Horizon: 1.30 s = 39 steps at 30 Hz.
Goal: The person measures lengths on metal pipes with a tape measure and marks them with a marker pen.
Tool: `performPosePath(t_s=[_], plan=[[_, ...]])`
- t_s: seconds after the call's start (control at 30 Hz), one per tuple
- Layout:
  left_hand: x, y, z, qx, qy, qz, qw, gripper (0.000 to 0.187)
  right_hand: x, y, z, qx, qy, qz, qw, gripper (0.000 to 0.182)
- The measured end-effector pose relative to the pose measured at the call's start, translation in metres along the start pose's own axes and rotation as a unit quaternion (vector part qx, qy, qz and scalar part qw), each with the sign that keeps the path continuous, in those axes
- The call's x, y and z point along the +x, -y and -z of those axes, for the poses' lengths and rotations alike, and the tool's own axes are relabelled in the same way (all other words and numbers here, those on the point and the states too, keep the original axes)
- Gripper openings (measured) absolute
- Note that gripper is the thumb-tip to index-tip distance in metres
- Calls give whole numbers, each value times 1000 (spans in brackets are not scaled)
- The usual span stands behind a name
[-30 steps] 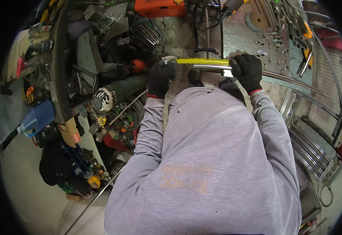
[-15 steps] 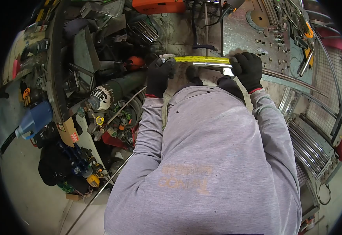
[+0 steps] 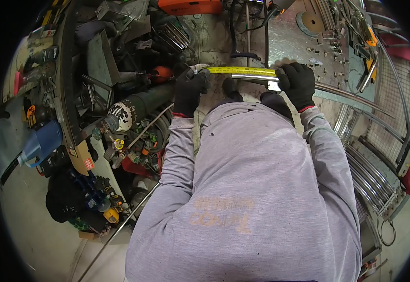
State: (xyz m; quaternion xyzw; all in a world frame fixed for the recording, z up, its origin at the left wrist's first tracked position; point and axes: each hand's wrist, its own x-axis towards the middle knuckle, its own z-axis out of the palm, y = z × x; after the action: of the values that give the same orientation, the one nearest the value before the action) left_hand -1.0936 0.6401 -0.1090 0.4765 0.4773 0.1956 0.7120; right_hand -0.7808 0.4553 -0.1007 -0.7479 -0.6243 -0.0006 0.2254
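A yellow tape measure is stretched between my two black-gloved hands. My left hand is closed round the tape's left end, and a small light part shows at its fingers. My right hand is closed at the tape's right end, over a shiny metal tube. The tube runs just below the tape, from its cut end left of my right hand out to the far right. Whether my right fingers grip the tube as well as the tape is hidden by the glove.
A metal worktable with small parts and a grinding disc stands ahead right. To the left are a gas cylinder, scrap metal and a blue jug. Metal tubes lie at the right.
The tape has tilted so its marked face shows more clearly. My left hand has shifted very slightly; my right hand stays where it was.
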Motion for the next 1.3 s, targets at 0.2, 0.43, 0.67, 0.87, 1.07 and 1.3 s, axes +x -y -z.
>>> performPosePath(t_s=[0.2, 0.43, 0.67, 0.87, 1.07, 1.3], plan=[[4, 7, 7, 4, 13, 5, 1000, 34, 3, 3, 4, 3, -5, 12, 1000, 11], [2, -23, 29, -136, -25, -52, 989, 46, 2, 3, 4, 0, -8, 18, 1000, 11], [-28, -64, 5, 21, -42, -100, 994, 46, 2, 3, 4, 6, -9, 9, 1000, 12], [-22, -40, -4, -185, 74, -120, 973, 50, 1, 2, 2, 21, 0, -15, 1000, 18], [-29, -58, -25, -174, 121, -162, 964, 40, 0, 2, 1, 23, -6, -18, 1000, 18], [0, 0, 6, 436, -31, -455, 776, 34, 1, 2, 2, 21, -10, -10, 1000, 19]])
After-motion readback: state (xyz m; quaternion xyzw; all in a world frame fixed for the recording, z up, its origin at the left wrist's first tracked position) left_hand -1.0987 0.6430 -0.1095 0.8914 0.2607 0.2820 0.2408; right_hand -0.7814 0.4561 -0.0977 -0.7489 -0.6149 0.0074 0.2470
